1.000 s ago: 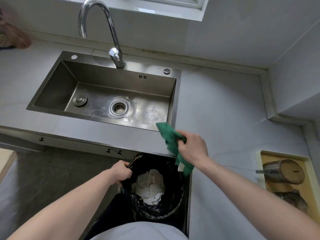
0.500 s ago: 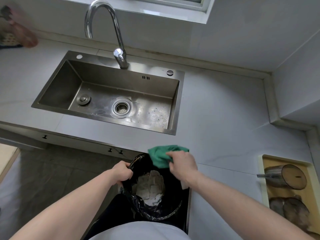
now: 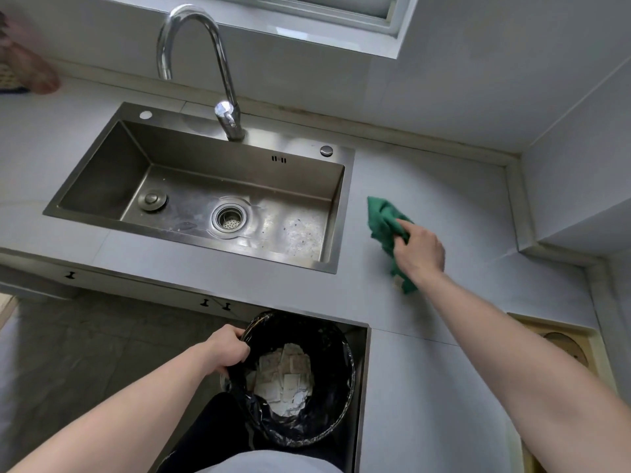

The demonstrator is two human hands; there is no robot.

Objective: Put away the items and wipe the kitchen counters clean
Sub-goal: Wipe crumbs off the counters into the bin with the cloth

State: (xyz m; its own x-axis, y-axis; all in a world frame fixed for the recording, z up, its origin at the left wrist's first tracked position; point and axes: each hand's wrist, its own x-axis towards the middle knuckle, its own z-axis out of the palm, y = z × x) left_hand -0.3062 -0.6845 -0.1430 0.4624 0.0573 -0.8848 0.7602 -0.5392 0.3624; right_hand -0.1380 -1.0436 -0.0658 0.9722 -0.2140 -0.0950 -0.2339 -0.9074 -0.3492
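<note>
The right hand grips a green cloth on the counter just right of the sink, cloth bunched under and ahead of the fingers, while the left hand clutches the bin rim, which holds what may be paper scraps.

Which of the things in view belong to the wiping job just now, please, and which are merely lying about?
In use: green cloth gripped by the right hand; grey counter; black-lined bin, its rim held by the left hand.

Lying about: sink; tap; wooden board at the right edge.
</note>
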